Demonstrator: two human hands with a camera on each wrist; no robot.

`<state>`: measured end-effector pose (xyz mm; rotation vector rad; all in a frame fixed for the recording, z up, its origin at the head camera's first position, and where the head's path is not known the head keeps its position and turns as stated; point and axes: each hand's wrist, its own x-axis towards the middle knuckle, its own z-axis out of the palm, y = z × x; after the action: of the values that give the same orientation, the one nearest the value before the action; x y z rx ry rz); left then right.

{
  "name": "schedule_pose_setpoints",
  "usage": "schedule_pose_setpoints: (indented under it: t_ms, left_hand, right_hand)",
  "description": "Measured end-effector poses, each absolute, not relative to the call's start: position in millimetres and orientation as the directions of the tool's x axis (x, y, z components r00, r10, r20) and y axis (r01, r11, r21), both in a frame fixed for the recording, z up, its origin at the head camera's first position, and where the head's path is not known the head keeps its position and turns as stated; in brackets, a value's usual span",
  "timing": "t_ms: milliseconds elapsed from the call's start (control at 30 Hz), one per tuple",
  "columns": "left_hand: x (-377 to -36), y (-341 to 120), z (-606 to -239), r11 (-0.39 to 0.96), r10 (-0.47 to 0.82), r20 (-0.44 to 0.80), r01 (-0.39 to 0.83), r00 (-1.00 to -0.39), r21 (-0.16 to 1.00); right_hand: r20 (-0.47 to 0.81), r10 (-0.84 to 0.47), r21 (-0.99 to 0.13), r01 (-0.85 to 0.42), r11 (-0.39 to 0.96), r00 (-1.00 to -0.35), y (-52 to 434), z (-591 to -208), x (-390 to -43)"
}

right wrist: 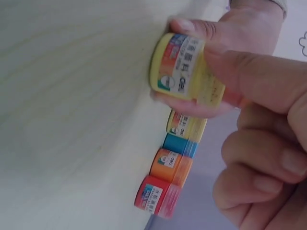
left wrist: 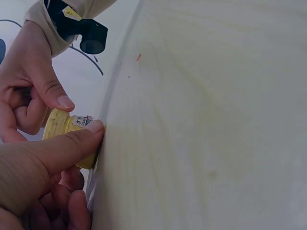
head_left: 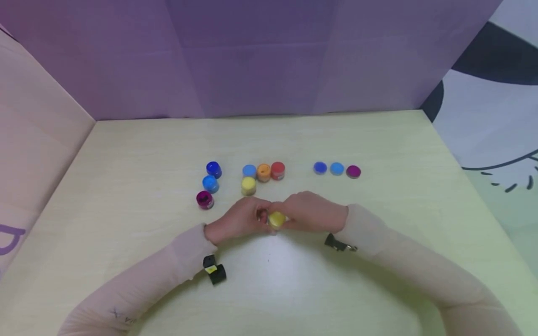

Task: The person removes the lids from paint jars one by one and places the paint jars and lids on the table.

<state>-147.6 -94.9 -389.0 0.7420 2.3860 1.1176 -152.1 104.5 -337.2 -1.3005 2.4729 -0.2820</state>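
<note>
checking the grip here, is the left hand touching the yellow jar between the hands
Touching: the left wrist view shows the left hand with its thumb laid across the yellow jar.

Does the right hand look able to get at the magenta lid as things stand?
Probably yes: bare tabletop lies between the right hand and the magenta lid, though that hand grips a yellow paint jar and would likely need to let go first.

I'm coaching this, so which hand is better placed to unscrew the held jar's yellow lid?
Probably the right hand: it pinches the lid, while the left hand grips the jar around its body.
</note>
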Motion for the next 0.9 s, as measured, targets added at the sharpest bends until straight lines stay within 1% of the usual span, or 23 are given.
schedule_pose_setpoints:
  t_ms: [167,233,300,367,433,567,633,733,900]
  left_hand:
    - [-148,-94,-389,0.528,0.609,-0.123,0.285,-0.784,0.800]
    - [-148,-93,-389,0.529,0.607,-0.125,0.283,-0.785,0.800]
    - [-148,-93,-389,0.534,0.605,-0.126,0.283,-0.786,0.797]
    - [-147,-93,-388,0.539,0.604,-0.127,0.286,-0.787,0.792]
    - [-147,-94,-388,0.542,0.610,-0.116,0.305,-0.784,0.783]
    - [-148,-94,-389,0.545,0.613,-0.102,0.327,-0.783,0.772]
    - [-148,-94,-390,0.545,0.614,-0.099,0.330,-0.783,0.771]
    - [-148,-94,-391,0.547,0.611,-0.104,0.324,-0.784,0.772]
    - [-149,-94,-392,0.550,0.611,-0.115,0.316,-0.783,0.773]
  right_hand:
    - [-0.137,-0.874,-0.415,-0.774,0.477,-0.466,110,-338,-159]
    - [-0.127,-0.881,-0.459,-0.761,0.460,-0.456,111,-339,-161]
    - [-0.126,-0.877,-0.504,-0.731,0.460,-0.464,111,-340,-162]
    - [-0.129,-0.861,-0.524,-0.703,0.481,-0.493,110,-340,-161]
    - [-0.140,-0.827,-0.523,-0.668,0.529,-0.545,108,-340,-159]
    - [-0.177,-0.722,-0.461,-0.592,0.662,-0.669,103,-340,-152]
    - [-0.202,-0.670,-0.429,-0.551,0.716,-0.714,100,-341,-149]
    - [-0.235,-0.625,-0.390,-0.516,0.762,-0.745,96,-343,-146]
    - [-0.230,-0.617,-0.366,-0.520,0.771,-0.753,93,-347,-144]
